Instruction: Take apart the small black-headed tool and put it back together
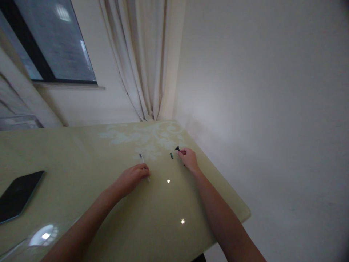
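My left hand (137,172) is closed around the white handle of a toothbrush (142,158) on the left part of the table. Its dark-bristled head points away from me, and the handle's end shows below my fingers. Further right, my right hand (188,158) pinches a black razor (177,148), with its T-shaped head sticking out past the fingertips. Most of the razor's handle is hidden by the hand. Just left of that hand, a small dark oblong piece (171,155) lies on the tabletop, apart from both hands; its kind is too small to make out.
The glossy yellowish table (152,225) has a pale floral pattern at its far corner. A dark tablet-like device (20,194) lies at the left, with a clear shiny object (40,236) at the lower left. A wall (259,109) borders the right edge; a curtain (147,65) hangs behind.
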A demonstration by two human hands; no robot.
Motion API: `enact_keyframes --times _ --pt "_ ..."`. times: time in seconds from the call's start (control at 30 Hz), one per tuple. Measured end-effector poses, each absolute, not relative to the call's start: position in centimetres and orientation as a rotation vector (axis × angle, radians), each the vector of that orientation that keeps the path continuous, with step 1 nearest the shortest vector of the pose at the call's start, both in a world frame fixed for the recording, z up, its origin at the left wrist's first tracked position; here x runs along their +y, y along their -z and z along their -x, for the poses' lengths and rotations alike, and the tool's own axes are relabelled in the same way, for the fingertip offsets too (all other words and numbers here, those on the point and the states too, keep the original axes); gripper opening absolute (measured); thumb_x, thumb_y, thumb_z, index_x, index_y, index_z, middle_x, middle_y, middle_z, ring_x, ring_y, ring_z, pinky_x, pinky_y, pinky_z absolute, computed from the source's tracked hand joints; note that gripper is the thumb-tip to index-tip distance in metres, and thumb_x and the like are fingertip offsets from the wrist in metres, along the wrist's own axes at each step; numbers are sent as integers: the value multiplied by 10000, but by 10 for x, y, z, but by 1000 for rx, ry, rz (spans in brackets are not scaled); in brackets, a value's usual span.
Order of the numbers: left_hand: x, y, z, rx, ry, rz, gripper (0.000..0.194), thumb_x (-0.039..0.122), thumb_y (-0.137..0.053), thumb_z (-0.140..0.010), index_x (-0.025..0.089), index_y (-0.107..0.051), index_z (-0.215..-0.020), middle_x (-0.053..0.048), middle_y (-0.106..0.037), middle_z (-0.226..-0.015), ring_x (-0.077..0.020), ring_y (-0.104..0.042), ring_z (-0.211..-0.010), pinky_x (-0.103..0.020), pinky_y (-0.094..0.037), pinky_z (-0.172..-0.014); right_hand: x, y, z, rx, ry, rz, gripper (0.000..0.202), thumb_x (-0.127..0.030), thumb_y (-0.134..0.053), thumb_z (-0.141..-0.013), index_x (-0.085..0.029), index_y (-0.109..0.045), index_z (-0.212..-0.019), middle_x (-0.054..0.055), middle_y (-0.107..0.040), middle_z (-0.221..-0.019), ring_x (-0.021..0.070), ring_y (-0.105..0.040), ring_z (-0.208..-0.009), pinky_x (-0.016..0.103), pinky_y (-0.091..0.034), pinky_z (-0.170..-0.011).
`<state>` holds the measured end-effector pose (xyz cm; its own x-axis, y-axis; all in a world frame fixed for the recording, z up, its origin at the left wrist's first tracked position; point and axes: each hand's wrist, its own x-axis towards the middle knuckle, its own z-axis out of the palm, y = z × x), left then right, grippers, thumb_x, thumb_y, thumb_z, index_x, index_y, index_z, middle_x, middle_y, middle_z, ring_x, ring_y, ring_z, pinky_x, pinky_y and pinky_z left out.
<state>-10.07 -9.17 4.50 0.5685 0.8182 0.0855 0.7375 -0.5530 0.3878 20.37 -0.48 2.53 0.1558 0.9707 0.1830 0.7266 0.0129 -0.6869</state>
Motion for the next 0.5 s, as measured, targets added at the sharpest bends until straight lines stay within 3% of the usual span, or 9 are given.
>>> enact_keyframes --times 0.33,0.5 --pt "-99 -43 92 1171 -465 -2539 292 133 -446 -975 256 -679 -1101 -47 -718 -1168 -235 -653 -1081 -332 -462 -955 -2 -21 -195 -1710 -307 1818 227 -390 -720 -884 -196 -833 -851 95 -800 -859 256 -725 -815 313 -456 -692" --pt "-104 -46 86 1151 -501 -2575 315 117 -462 -974 271 -678 -1144 -41 -719 -1230 -234 -659 -1122 -331 -479 -973 -2 -18 -189 -1708 -281 1816 206 -390 -757 -863 -187 -789 -853 75 -782 -833 220 -699 -772 288 -431 -672"
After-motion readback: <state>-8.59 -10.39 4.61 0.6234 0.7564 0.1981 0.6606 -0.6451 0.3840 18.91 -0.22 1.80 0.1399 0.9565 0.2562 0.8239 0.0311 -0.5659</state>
